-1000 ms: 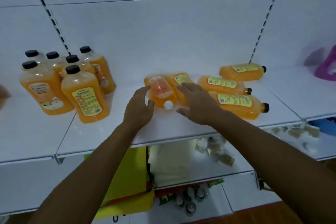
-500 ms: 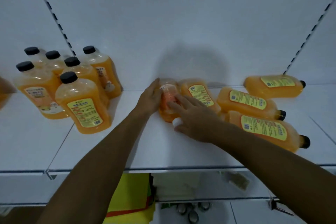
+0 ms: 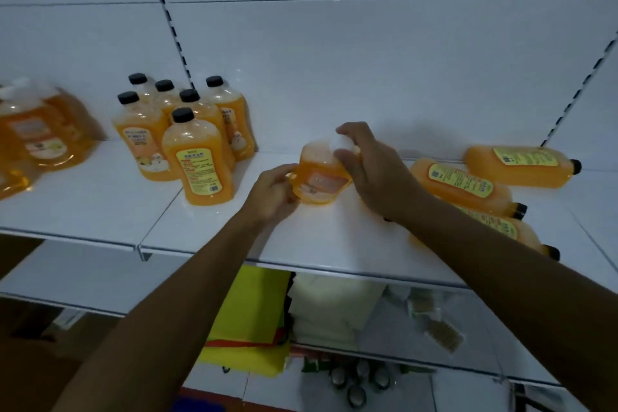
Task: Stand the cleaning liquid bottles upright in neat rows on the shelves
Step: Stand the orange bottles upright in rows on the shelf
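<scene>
1. Held between both hands at the middle of the white metal shelf [image 3: 214, 237]: one clear plastic bottle of orange cleaning liquid with a white cap [image 3: 319, 177], tilted, cap end up and toward the back wall, base near or on the shelf surface.
2. Left hand [image 3: 272, 192]: fingers curled round the lower left side of the bottle, gripping it.
3. Right hand [image 3: 371, 167]: fingers wrapped over the shoulder and cap, thumb on the front face; also gripping.
4. Standing just to the left: a cluster of six upright orange bottles with black caps [image 3: 187, 140], close together in rough rows.
5. Lying flat to the right: three orange bottles with yellow labels [image 3: 465, 182], black caps pointing right, packed side by side; the nearest partly hidden behind the right forearm.
6. Far left, blurred: larger orange jugs [image 3: 36, 140]; no more to be told of them.
7. Handling, as a judgement: full of liquid, so fairly heavy for its size, weight sloshing as it tips; smooth plastic walls, probably slippery and slightly yielding under a squeeze, not fragile.
8. Best hold, likely: round the body near the middle or low down, with the second hand steadying the neck; cap alone a poor grip.
9. Next, probably: set upright on its flat base beside the standing cluster, label forward.
10. Risk: knocking the nearest standing bottle while sliding it in.
</scene>
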